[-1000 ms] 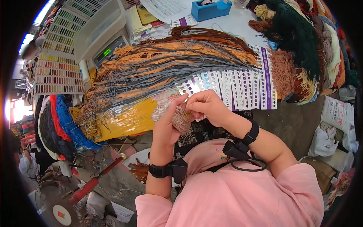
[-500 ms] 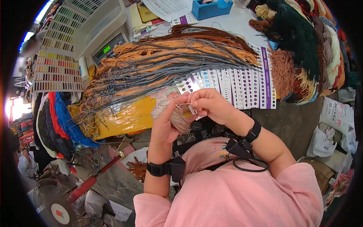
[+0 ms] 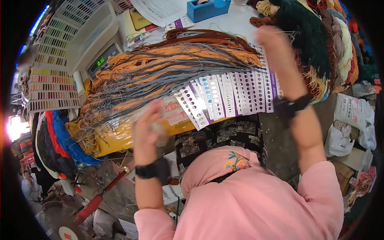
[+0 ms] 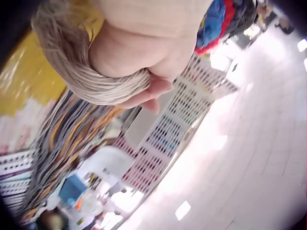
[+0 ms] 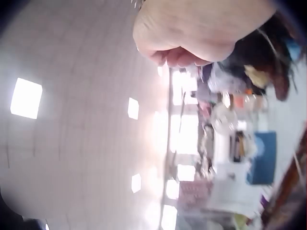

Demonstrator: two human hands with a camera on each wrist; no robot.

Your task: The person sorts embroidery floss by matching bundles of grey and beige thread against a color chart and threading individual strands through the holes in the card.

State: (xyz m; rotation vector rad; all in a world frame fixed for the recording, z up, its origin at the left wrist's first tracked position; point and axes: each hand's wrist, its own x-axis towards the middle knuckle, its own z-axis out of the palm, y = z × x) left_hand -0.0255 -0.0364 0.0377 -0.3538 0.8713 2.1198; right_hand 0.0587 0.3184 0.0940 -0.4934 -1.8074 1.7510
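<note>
While the left hand (image 3: 146, 130) grips a looped hank of pale beige yarn (image 4: 98, 86), fingers curled round its strands, I see both over a glossy yellow plastic package (image 3: 118, 140) at the table's near side. From my end, the right hand (image 3: 276, 46) is a blur, raised well apart from that hank, near a thick dark-green bundle of yarn (image 3: 306, 38). Its fingers bend inward in the right wrist view, but I cannot tell whether they pinch anything. Long grey and orange strands (image 3: 180, 62) lie between the hands.
</note>
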